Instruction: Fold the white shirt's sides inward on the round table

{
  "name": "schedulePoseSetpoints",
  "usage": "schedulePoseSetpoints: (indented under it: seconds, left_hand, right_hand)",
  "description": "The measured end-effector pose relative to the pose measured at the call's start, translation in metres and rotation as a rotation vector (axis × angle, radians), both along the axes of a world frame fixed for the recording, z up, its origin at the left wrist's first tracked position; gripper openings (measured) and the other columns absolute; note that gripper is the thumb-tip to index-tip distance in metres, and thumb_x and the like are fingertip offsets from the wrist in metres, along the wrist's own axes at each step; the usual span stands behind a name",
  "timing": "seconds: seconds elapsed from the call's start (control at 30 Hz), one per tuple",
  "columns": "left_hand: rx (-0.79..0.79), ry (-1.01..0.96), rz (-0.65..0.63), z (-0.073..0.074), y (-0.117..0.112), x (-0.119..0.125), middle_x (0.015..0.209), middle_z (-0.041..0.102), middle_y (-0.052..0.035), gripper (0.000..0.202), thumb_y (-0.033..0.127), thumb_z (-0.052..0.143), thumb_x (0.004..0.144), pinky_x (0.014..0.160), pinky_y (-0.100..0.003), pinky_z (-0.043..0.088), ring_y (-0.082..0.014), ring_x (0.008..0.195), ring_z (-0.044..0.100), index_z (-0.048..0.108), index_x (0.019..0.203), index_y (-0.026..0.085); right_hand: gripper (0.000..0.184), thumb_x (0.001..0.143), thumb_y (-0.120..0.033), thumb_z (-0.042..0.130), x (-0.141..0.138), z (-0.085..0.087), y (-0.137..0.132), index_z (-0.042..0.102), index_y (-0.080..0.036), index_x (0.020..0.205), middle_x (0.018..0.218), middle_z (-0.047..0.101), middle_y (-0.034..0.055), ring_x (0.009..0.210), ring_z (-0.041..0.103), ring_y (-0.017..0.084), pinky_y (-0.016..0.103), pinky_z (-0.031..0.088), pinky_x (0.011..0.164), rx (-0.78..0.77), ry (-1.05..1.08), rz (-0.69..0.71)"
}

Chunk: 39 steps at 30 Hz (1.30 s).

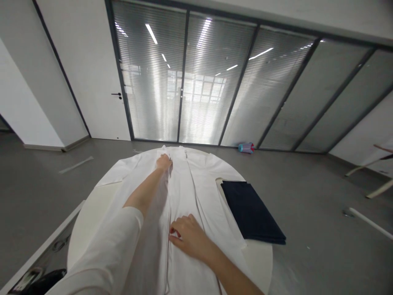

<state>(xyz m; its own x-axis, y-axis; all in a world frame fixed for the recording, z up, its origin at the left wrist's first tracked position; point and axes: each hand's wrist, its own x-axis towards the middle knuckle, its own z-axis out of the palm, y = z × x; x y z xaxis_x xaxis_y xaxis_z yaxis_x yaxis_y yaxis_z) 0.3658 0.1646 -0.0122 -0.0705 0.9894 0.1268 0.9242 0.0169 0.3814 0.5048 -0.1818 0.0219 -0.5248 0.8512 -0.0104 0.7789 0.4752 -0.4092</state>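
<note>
A long white garment (181,192) lies spread over a round table, its front opening running lengthwise down the middle. Its upper end reaches the table's far edge, where the cloth is bunched. My left hand (164,162) is stretched far forward, its fingers closed on the cloth by the opening near that upper end. Closer to me, my right hand (188,235) rests over the same opening, with fingers curled and thumb and fingertips at the fabric edge. A folded dark navy cloth (251,211) lies to the right of the garment, partly past the table's rim.
The round table's pale top (95,205) shows at left. Beyond it stand a glass partition with blinds (202,82) and a white door (98,90). A blue and red object (246,148) lies on the floor by the glass. Chair legs (380,188) are at right.
</note>
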Motion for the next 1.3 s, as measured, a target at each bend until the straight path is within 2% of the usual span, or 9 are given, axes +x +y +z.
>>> schedulePoseSetpoints:
  seconds: [0.13, 0.4, 0.53, 0.7, 0.77, 0.87, 1.0, 1.17, 1.3]
  left_hand:
    - [0.0, -0.011, -0.001, -0.002, 0.012, 0.0, 0.121, 0.065, -0.0228, 0.03, 0.026, 0.054, 0.089, 0.092, -0.042, 0.05, -0.0364, 0.115, 0.063, 0.064, 0.115, 0.015]
    - [0.049, -0.047, -0.057, -0.014, 0.014, 0.014, 0.128, 0.061, -0.0184, 0.031, 0.024, 0.039, 0.099, 0.098, -0.037, 0.047, -0.0297, 0.119, 0.062, 0.062, 0.118, 0.016]
    - [0.021, -0.076, -0.078, -0.018, 0.014, 0.017, 0.125, 0.062, -0.0203, 0.035, 0.033, 0.037, 0.102, 0.095, -0.038, 0.048, -0.0318, 0.117, 0.063, 0.063, 0.115, 0.013]
    - [0.069, -0.125, -0.07, -0.015, 0.01, 0.016, 0.135, 0.057, -0.0178, 0.046, 0.046, 0.03, 0.103, 0.094, -0.038, 0.048, -0.0289, 0.117, 0.063, 0.049, 0.135, 0.019]
    - [0.063, -0.137, -0.066, -0.014, 0.01, 0.016, 0.129, 0.063, -0.015, 0.043, 0.048, 0.034, 0.102, 0.093, -0.036, 0.048, -0.0272, 0.115, 0.064, 0.054, 0.129, 0.021]
    - [0.013, -0.148, -0.069, -0.013, 0.013, 0.016, 0.111, 0.072, -0.0102, 0.032, 0.048, 0.045, 0.098, 0.088, -0.033, 0.049, -0.0261, 0.11, 0.066, 0.063, 0.108, 0.023]
    - [-0.015, -0.157, -0.073, -0.011, 0.018, 0.017, 0.11, 0.073, -0.0069, 0.021, 0.039, 0.053, 0.092, 0.085, -0.031, 0.048, -0.025, 0.108, 0.066, 0.065, 0.102, 0.024]
    - [-0.01, -0.161, -0.056, -0.013, 0.017, 0.018, 0.111, 0.072, -0.0094, 0.023, 0.036, 0.049, 0.094, 0.086, -0.035, 0.048, -0.0279, 0.109, 0.066, 0.063, 0.106, 0.023]
    - [0.031, -0.162, -0.069, -0.014, 0.014, 0.019, 0.122, 0.067, -0.0107, 0.034, 0.031, 0.05, 0.093, 0.09, -0.036, 0.047, -0.0272, 0.112, 0.065, 0.054, 0.126, 0.025]
  right_hand:
    - [0.014, 0.095, -0.035, 0.063, 0.001, -0.001, -0.001, 0.066, -0.021, 0.099, 0.097, 0.07, 0.0025, 0.098, 0.061, 0.019, 0.032, 0.032, 0.089, 0.006, -0.008, -0.004]
    - [0.015, 0.094, -0.036, 0.063, 0.0, -0.007, -0.001, 0.065, -0.022, 0.1, 0.101, 0.07, 0.0033, 0.103, 0.061, 0.022, 0.035, 0.033, 0.092, 0.02, -0.029, 0.009]
    - [0.015, 0.095, -0.035, 0.062, 0.001, -0.006, 0.0, 0.065, -0.022, 0.101, 0.102, 0.07, 0.0037, 0.103, 0.061, 0.021, 0.035, 0.033, 0.092, 0.013, -0.036, 0.009]
    - [0.022, 0.093, -0.042, 0.064, -0.002, -0.001, -0.004, 0.067, -0.02, 0.099, 0.099, 0.071, 0.0059, 0.102, 0.062, 0.023, 0.036, 0.035, 0.093, 0.008, -0.086, -0.044]
    - [0.028, 0.092, -0.044, 0.062, -0.006, -0.002, -0.009, 0.069, -0.017, 0.095, 0.094, 0.073, 0.0098, 0.1, 0.063, 0.026, 0.039, 0.035, 0.095, 0.021, -0.154, -0.092]
    - [0.033, 0.092, -0.042, 0.058, -0.011, -0.006, -0.014, 0.074, -0.013, 0.088, 0.087, 0.073, 0.0149, 0.094, 0.065, 0.029, 0.042, 0.037, 0.093, 0.024, -0.246, -0.104]
    - [0.027, 0.089, -0.031, 0.057, -0.015, -0.011, -0.016, 0.076, -0.013, 0.085, 0.081, 0.073, 0.0148, 0.087, 0.067, 0.027, 0.04, 0.04, 0.089, 0.021, -0.271, -0.108]
    - [0.023, 0.086, -0.024, 0.056, -0.012, -0.009, -0.012, 0.076, -0.012, 0.086, 0.082, 0.074, 0.0136, 0.085, 0.067, 0.025, 0.036, 0.042, 0.086, 0.024, -0.251, 0.002]
    - [0.024, 0.088, -0.026, 0.056, -0.007, -0.003, -0.015, 0.077, -0.012, 0.088, 0.083, 0.075, 0.0138, 0.088, 0.068, 0.025, 0.035, 0.043, 0.084, 0.012, -0.263, 0.038]
